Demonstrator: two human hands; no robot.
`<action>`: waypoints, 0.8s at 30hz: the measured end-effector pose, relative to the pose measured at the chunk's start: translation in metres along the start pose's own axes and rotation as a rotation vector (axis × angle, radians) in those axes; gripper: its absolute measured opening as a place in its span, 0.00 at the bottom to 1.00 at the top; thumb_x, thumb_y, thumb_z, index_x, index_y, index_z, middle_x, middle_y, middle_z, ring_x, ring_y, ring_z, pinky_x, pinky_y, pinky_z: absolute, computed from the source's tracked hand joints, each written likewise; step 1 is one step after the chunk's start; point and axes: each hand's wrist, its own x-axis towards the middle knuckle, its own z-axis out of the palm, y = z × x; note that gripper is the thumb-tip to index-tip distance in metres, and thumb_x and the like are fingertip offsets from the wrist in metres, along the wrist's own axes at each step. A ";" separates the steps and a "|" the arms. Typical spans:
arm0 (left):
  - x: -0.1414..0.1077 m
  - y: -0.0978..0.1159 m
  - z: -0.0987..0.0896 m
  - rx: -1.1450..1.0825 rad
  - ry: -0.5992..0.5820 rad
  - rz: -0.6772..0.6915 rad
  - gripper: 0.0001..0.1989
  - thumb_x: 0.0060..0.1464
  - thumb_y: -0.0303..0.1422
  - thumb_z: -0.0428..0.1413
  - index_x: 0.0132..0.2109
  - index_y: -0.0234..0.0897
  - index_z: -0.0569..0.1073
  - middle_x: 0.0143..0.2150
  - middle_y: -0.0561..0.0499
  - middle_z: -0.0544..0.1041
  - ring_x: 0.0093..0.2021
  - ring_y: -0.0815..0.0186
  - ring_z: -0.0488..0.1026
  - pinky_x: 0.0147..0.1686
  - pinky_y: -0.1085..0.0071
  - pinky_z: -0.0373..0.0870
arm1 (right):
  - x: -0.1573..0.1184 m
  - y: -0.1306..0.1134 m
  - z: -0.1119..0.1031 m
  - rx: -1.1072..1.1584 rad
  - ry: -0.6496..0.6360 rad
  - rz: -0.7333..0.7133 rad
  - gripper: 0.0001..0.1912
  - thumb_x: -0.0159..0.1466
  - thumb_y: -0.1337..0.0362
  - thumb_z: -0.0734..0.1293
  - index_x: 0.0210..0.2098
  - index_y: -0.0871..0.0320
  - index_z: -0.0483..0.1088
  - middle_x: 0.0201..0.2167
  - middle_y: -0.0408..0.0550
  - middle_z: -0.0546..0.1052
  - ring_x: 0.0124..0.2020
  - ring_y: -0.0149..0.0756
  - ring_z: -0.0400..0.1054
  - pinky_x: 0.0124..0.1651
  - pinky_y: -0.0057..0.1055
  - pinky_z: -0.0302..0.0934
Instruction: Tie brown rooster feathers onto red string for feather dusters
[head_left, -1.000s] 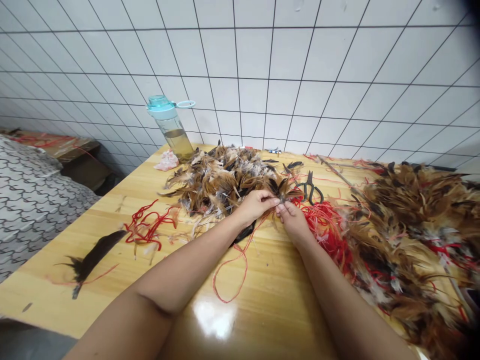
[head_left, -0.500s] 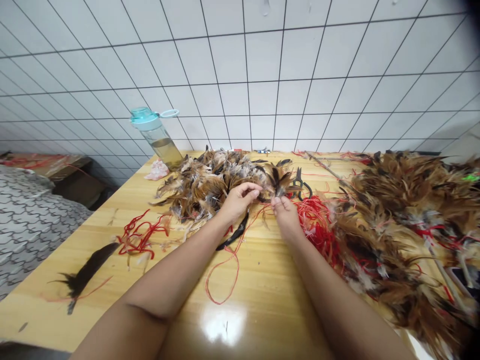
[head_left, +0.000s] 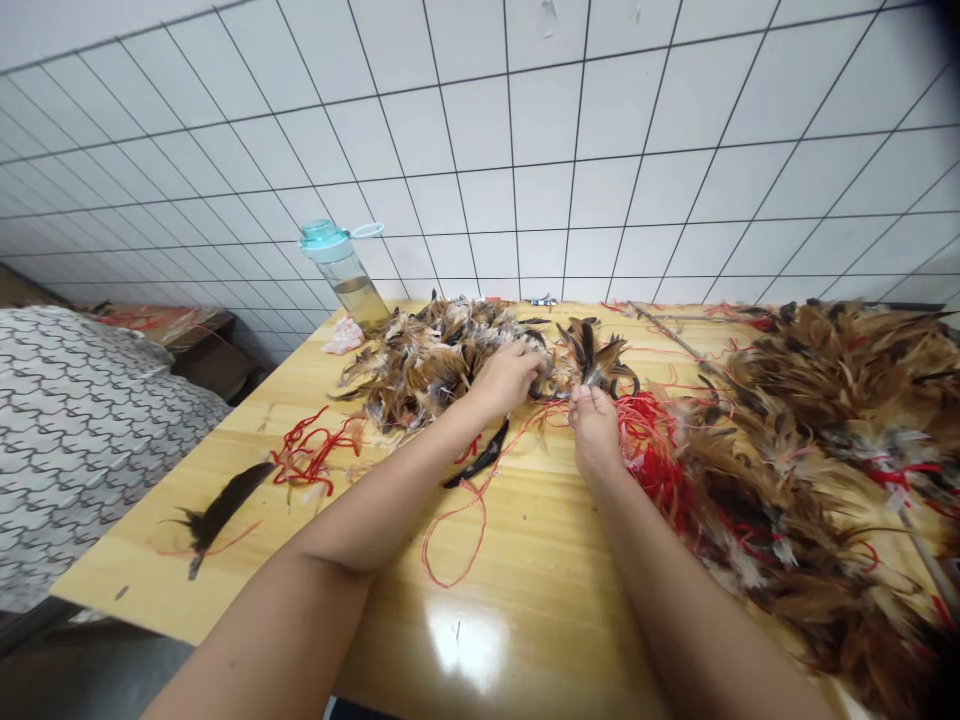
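Observation:
My right hand point(head_left: 596, 425) pinches the base of a small feather bunch point(head_left: 589, 350), whose brown and black tips fan upward. My left hand point(head_left: 511, 375) is at the right edge of a loose pile of brown and pale feathers point(head_left: 427, 365), its fingers curled down. What those fingertips hold, if anything, is hidden. Black-handled scissors point(head_left: 625, 380) lie just behind the bunch, mostly covered. Beside my right wrist is a heap of red string point(head_left: 652, 440). A loop of thin red string point(head_left: 480, 535) trails across the table between my forearms.
A tilted-looking water bottle point(head_left: 349, 280) stands behind the pile, a crumpled pale wad point(head_left: 344, 336) beside it. Red string scraps point(head_left: 311, 455) and a long dark feather point(head_left: 229, 505) lie left. Tied brown feather bundles point(head_left: 832, 380) with sticks cover the right side. A tiled wall point(head_left: 540, 130) rises behind.
My left hand has moved from near the bunch onto the feather pile, its fingers turning downward. My right hand still holds the bunch. The view has shifted slightly left.

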 end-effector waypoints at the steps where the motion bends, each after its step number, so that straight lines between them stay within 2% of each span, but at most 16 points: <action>1: 0.004 0.001 0.002 0.011 -0.008 0.015 0.12 0.53 0.23 0.51 0.39 0.37 0.77 0.40 0.45 0.73 0.44 0.60 0.68 0.48 0.64 0.65 | 0.000 0.000 0.000 0.013 0.008 0.011 0.23 0.54 0.40 0.61 0.26 0.53 0.56 0.21 0.37 0.58 0.21 0.27 0.48 0.24 0.27 0.47; 6: 0.020 0.015 0.018 -0.082 -0.077 -0.034 0.13 0.49 0.24 0.55 0.43 0.36 0.77 0.38 0.46 0.71 0.41 0.61 0.68 0.46 0.64 0.66 | -0.003 -0.005 0.001 0.080 -0.006 0.055 0.23 0.52 0.41 0.65 0.26 0.53 0.58 0.20 0.36 0.58 0.20 0.27 0.47 0.23 0.27 0.45; 9: 0.021 0.019 0.027 -0.168 -0.103 -0.002 0.11 0.46 0.21 0.55 0.37 0.35 0.77 0.37 0.45 0.73 0.42 0.60 0.69 0.47 0.65 0.66 | -0.005 -0.008 0.002 0.112 -0.037 0.075 0.23 0.51 0.42 0.66 0.26 0.54 0.59 0.19 0.36 0.59 0.20 0.26 0.47 0.23 0.27 0.44; 11: 0.019 0.016 0.029 -0.277 -0.082 -0.010 0.09 0.48 0.22 0.54 0.34 0.35 0.77 0.38 0.45 0.75 0.43 0.61 0.70 0.48 0.66 0.66 | -0.005 -0.009 0.002 0.130 -0.035 0.082 0.22 0.50 0.43 0.68 0.26 0.54 0.60 0.20 0.36 0.59 0.19 0.25 0.47 0.23 0.27 0.45; 14: 0.014 0.008 0.026 -0.491 -0.058 -0.127 0.07 0.52 0.29 0.55 0.36 0.35 0.78 0.38 0.47 0.78 0.41 0.64 0.73 0.47 0.67 0.66 | -0.005 -0.009 0.002 0.140 0.003 0.084 0.22 0.50 0.43 0.68 0.26 0.54 0.60 0.20 0.36 0.59 0.19 0.25 0.47 0.22 0.27 0.45; 17: 0.011 0.001 0.019 -0.671 -0.068 -0.216 0.08 0.53 0.32 0.56 0.37 0.36 0.79 0.38 0.49 0.80 0.40 0.65 0.74 0.46 0.69 0.67 | -0.004 -0.008 0.002 0.123 0.048 0.076 0.23 0.51 0.42 0.67 0.26 0.54 0.59 0.19 0.36 0.58 0.18 0.25 0.47 0.21 0.27 0.45; 24: 0.012 0.002 0.015 -0.693 -0.164 -0.136 0.11 0.52 0.30 0.55 0.42 0.34 0.78 0.33 0.50 0.78 0.33 0.69 0.72 0.36 0.74 0.67 | -0.004 -0.006 -0.001 0.093 0.054 0.051 0.23 0.53 0.41 0.65 0.26 0.53 0.57 0.18 0.35 0.57 0.17 0.25 0.47 0.21 0.27 0.48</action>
